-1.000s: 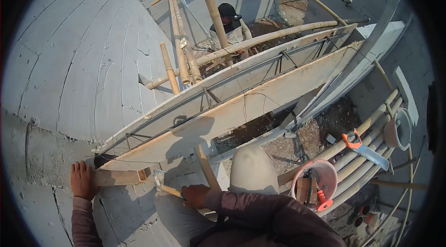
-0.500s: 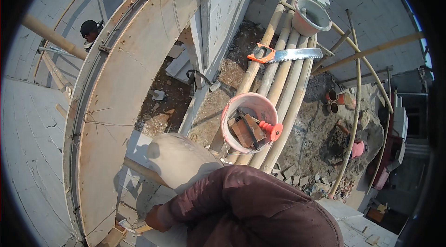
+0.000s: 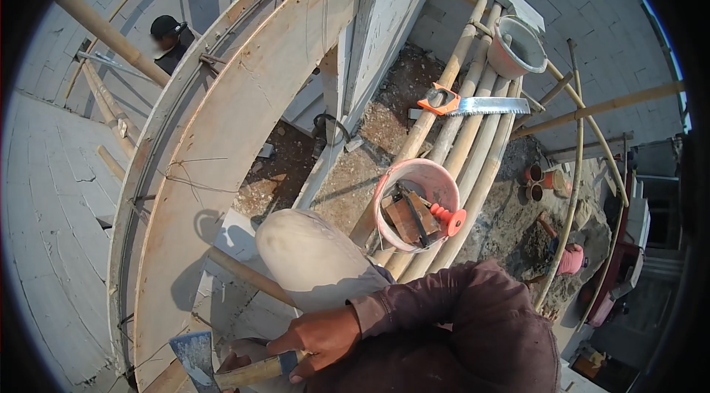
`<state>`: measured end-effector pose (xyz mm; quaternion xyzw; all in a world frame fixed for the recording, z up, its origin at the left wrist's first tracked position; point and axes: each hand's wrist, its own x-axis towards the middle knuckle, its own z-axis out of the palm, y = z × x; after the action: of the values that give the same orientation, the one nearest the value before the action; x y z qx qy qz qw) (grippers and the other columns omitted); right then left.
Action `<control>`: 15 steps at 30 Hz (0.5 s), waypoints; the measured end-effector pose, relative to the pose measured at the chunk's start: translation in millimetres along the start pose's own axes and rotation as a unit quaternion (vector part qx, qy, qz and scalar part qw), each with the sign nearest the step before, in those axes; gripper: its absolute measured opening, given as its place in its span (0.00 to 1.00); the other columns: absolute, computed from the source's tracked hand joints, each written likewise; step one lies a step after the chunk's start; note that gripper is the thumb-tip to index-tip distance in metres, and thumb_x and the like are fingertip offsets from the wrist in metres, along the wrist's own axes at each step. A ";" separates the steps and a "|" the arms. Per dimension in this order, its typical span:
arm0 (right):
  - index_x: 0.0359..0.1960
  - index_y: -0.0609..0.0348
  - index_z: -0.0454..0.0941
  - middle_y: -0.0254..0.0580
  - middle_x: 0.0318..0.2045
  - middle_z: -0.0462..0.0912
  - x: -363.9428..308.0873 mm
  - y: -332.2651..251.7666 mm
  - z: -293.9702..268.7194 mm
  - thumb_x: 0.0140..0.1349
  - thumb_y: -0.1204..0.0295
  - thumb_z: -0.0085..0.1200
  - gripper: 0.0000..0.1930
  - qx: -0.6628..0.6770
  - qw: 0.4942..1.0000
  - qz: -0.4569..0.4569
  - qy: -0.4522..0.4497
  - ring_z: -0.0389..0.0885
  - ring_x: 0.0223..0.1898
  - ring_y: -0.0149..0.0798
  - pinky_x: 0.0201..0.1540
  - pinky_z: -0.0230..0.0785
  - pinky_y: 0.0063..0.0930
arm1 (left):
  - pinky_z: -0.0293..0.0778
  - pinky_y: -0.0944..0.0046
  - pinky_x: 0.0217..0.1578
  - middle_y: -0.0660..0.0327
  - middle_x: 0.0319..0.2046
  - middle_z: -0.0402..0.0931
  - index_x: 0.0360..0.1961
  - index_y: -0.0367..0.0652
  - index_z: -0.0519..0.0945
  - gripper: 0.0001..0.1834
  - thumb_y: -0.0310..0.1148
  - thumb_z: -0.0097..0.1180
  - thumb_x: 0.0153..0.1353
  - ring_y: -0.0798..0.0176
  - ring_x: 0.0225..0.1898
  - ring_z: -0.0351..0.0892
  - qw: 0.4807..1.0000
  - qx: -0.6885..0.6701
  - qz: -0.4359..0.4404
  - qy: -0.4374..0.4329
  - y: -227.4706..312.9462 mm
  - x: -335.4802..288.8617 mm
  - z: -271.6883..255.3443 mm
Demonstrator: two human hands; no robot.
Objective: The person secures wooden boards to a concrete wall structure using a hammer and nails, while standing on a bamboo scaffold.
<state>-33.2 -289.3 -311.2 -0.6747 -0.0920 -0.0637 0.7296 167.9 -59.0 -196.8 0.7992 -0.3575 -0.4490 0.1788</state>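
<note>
My right hand (image 3: 319,340) is closed round the wooden handle (image 3: 255,373) of a tool with a broad, flat blue-grey blade (image 3: 194,357). The tool lies low in the picture, close to the foot of a curved wooden form board (image 3: 200,178). Part of my left hand (image 3: 235,363) shows at the handle near the blade, its fingers bent about it; the rest of that hand is hidden. A bent knee in pale trousers (image 3: 314,256) is just above my right forearm. Smears of grey dirt mark the blade, and its exact kind is unclear.
A pink bucket (image 3: 383,204) with tools and an orange-red reel (image 3: 448,220) stands on bamboo poles (image 3: 473,178). Beyond are an orange-handled saw (image 3: 473,104) and a grey-filled bucket (image 3: 510,53). Two other people (image 3: 171,42) (image 3: 571,258) are at a distance.
My right hand has moved right and the broad blade has come into clearer view. The whole scene has shifted right and slightly down as the head turned.
</note>
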 end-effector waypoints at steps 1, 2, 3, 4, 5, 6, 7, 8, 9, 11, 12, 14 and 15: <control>0.51 0.64 0.71 0.60 0.34 0.80 5.8 3.7 4.4 0.63 0.59 0.59 0.23 0.028 1.000 -0.013 -0.005 0.79 0.40 0.60 0.39 0.70 0.49 | 0.72 0.50 0.52 0.46 0.54 0.76 0.50 0.39 0.80 0.21 0.42 0.62 0.61 0.47 0.52 0.76 0.985 -0.165 0.038 0.026 21.7 18.6 25.6; 0.51 0.64 0.72 0.58 0.34 0.81 13.4 7.9 8.1 0.63 0.59 0.60 0.23 0.055 0.998 -0.028 -0.011 0.79 0.40 0.60 0.39 0.70 0.48 | 0.72 0.51 0.51 0.46 0.54 0.76 0.51 0.38 0.80 0.22 0.42 0.61 0.61 0.48 0.51 0.77 0.941 -0.324 0.084 0.046 42.9 38.2 46.9; 0.51 0.64 0.72 0.58 0.34 0.81 18.4 11.5 10.9 0.63 0.59 0.60 0.23 0.057 0.997 -0.043 -0.026 0.79 0.40 0.60 0.39 0.70 0.48 | 0.73 0.51 0.51 0.46 0.54 0.76 0.51 0.36 0.79 0.22 0.42 0.60 0.62 0.49 0.50 0.77 0.896 -0.424 0.124 0.055 56.3 52.0 61.8; 0.49 0.62 0.73 0.56 0.33 0.80 16.5 13.0 10.3 0.62 0.57 0.60 0.22 0.015 0.999 -0.035 -0.019 0.79 0.39 0.60 0.40 0.70 0.47 | 0.74 0.51 0.50 0.46 0.54 0.76 0.51 0.35 0.79 0.23 0.42 0.60 0.63 0.50 0.50 0.78 0.865 -0.472 0.160 0.050 63.3 62.5 71.7; 0.46 0.61 0.75 0.53 0.32 0.80 12.9 12.1 3.7 0.61 0.55 0.61 0.22 -0.032 0.999 -0.031 -0.015 0.79 0.39 0.59 0.41 0.70 0.47 | 0.73 0.53 0.51 0.47 0.54 0.75 0.51 0.32 0.78 0.23 0.42 0.56 0.66 0.52 0.50 0.77 0.900 -0.390 0.192 0.037 52.3 66.7 71.4; 0.45 0.61 0.76 0.51 0.33 0.80 7.9 6.1 -9.3 0.62 0.55 0.61 0.21 -0.068 0.997 0.003 -0.027 0.80 0.39 0.57 0.41 0.70 0.45 | 0.72 0.54 0.51 0.47 0.54 0.74 0.51 0.30 0.77 0.23 0.43 0.52 0.68 0.53 0.49 0.76 0.924 -0.306 0.228 0.030 41.2 70.2 71.7; 0.43 0.61 0.78 0.50 0.33 0.81 -0.5 -2.8 -26.7 0.62 0.55 0.61 0.20 -0.109 0.993 0.037 -0.041 0.80 0.40 0.55 0.42 0.71 0.43 | 0.72 0.54 0.51 0.47 0.54 0.74 0.51 0.30 0.77 0.23 0.43 0.52 0.68 0.53 0.49 0.76 0.920 -0.303 0.241 0.064 44.1 70.0 69.5; 0.42 0.61 0.80 0.49 0.35 0.81 -10.5 -11.6 -47.1 0.63 0.55 0.61 0.20 -0.104 0.993 0.062 -0.001 0.81 0.40 0.53 0.42 0.71 0.41 | 0.71 0.56 0.51 0.48 0.53 0.75 0.51 0.31 0.78 0.22 0.42 0.50 0.69 0.55 0.50 0.75 0.917 -0.323 0.228 0.054 48.4 68.0 69.7; 0.41 0.61 0.81 0.49 0.36 0.82 -21.3 -19.0 -69.7 0.63 0.55 0.60 0.20 -0.095 0.991 0.087 0.038 0.81 0.40 0.51 0.42 0.71 0.40 | 0.70 0.58 0.52 0.48 0.51 0.75 0.50 0.31 0.78 0.22 0.41 0.49 0.69 0.57 0.50 0.74 0.913 -0.344 0.212 0.044 50.9 65.4 69.3; 0.37 0.63 0.83 0.47 0.32 0.84 -55.4 -27.8 -112.4 0.64 0.58 0.59 0.17 -0.090 0.964 0.226 0.109 0.83 0.35 0.48 0.39 0.73 0.37 | 0.69 0.57 0.53 0.48 0.51 0.76 0.50 0.31 0.78 0.22 0.42 0.48 0.69 0.56 0.50 0.74 0.902 -0.373 0.203 0.078 40.7 57.2 67.4; 0.36 0.63 0.83 0.47 0.29 0.84 -76.4 -25.4 -129.3 0.63 0.60 0.59 0.16 -0.113 0.930 0.320 0.139 0.83 0.31 0.49 0.37 0.73 0.36 | 0.67 0.57 0.55 0.48 0.51 0.76 0.51 0.31 0.78 0.23 0.43 0.48 0.68 0.56 0.51 0.74 0.895 -0.399 0.187 0.075 34.0 54.9 68.7; 0.33 0.62 0.85 0.48 0.27 0.85 -103.7 -19.1 -151.4 0.62 0.64 0.56 0.13 -0.383 0.830 0.396 0.088 0.84 0.27 0.51 0.36 0.76 0.38 | 0.62 0.57 0.59 0.49 0.51 0.76 0.51 0.33 0.78 0.24 0.44 0.48 0.68 0.54 0.52 0.74 0.905 -0.376 0.163 0.115 24.7 52.0 76.0; 0.35 0.61 0.84 0.50 0.29 0.85 -145.1 25.5 -160.8 0.61 0.62 0.54 0.14 -0.454 0.764 0.454 0.068 0.84 0.29 0.53 0.37 0.76 0.41 | 0.56 0.56 0.64 0.50 0.52 0.77 0.51 0.34 0.78 0.25 0.46 0.49 0.67 0.52 0.52 0.74 0.917 -0.352 0.132 0.136 20.2 52.0 79.4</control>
<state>-161.4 -452.0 -379.6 -0.8837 0.3147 0.1953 0.2861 110.2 -107.9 -257.5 0.6835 -0.2508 -0.4051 0.5530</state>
